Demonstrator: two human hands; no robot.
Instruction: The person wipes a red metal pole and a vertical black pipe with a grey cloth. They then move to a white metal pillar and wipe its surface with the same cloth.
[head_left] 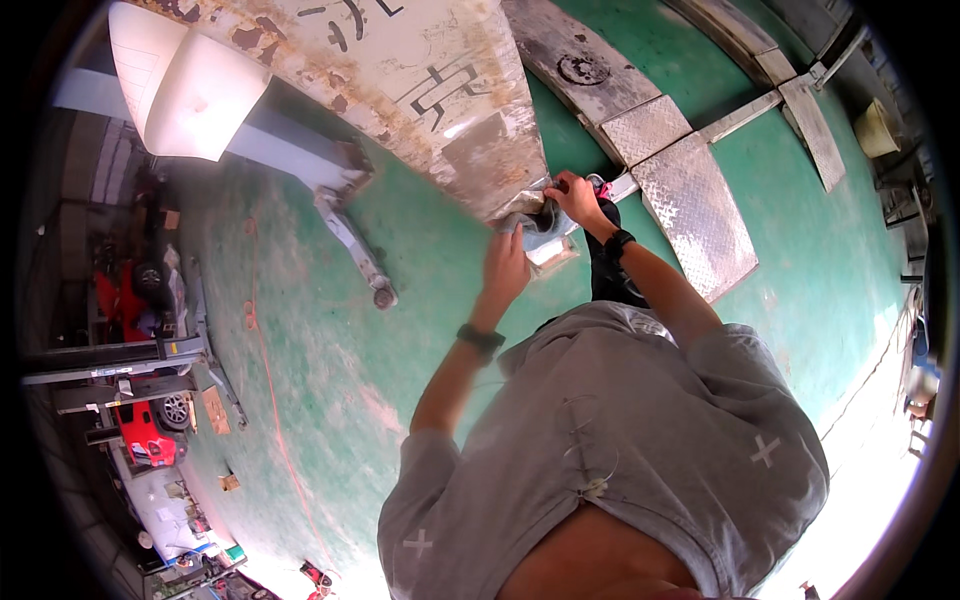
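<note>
A large cream metal panel (400, 90) with rust patches and dark painted marks narrows toward me. At its near end, a crumpled grey cloth-like piece (540, 234) lies against the edge; its exact kind is unclear. My left hand (508, 268) has its fingers closed on the left side of this piece. On the right, my right hand (580, 202) pinches its upper part close to the panel's corner, with thumb and fingers together. A small pale block-like thing (553, 257) shows just below the piece. Dark bands circle both my wrists.
Metal ramp plates (690, 200) lie on the green floor (350, 380) at the right. A lift arm (355, 245) stretches out left of the panel, beneath a curled white sheet (185, 85). Red vehicle parts (150, 435) stand far left; an orange cord (268, 400) crosses the floor.
</note>
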